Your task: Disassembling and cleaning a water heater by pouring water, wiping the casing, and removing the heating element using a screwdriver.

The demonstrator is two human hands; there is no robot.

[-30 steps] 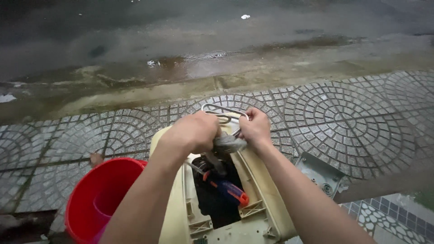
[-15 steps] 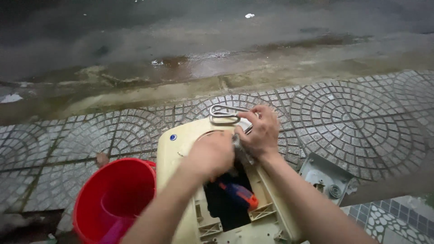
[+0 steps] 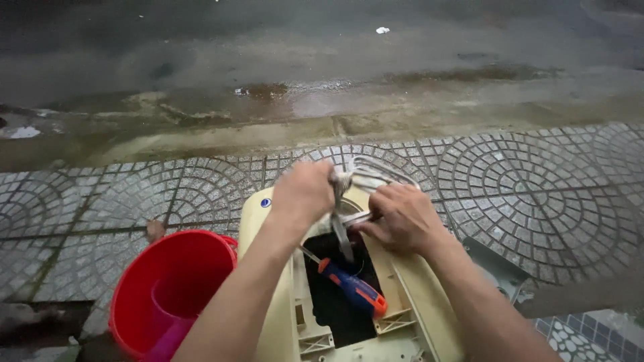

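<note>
A cream plastic appliance housing [image 3: 268, 228] lies open in front of me on the paving. My left hand [image 3: 305, 194] grips a grey metal tool, likely pliers [image 3: 340, 221], pointing down into the dark opening. My right hand [image 3: 399, 218] is closed on a grey metal part [image 3: 355, 218] at the opening's top edge, beside looped grey cable [image 3: 376, 171]. A blue and orange screwdriver [image 3: 352, 288] rests inside the opening below both hands.
A red bucket [image 3: 171, 295] stands at the housing's left. A grey metal cover plate [image 3: 500, 271] lies on the patterned paving at the right. A concrete kerb and a wet road [image 3: 322, 67] run beyond.
My left hand has moved up from the housing's middle to its top, and the grey tool now shows pointing down. The view has shifted slightly.
</note>
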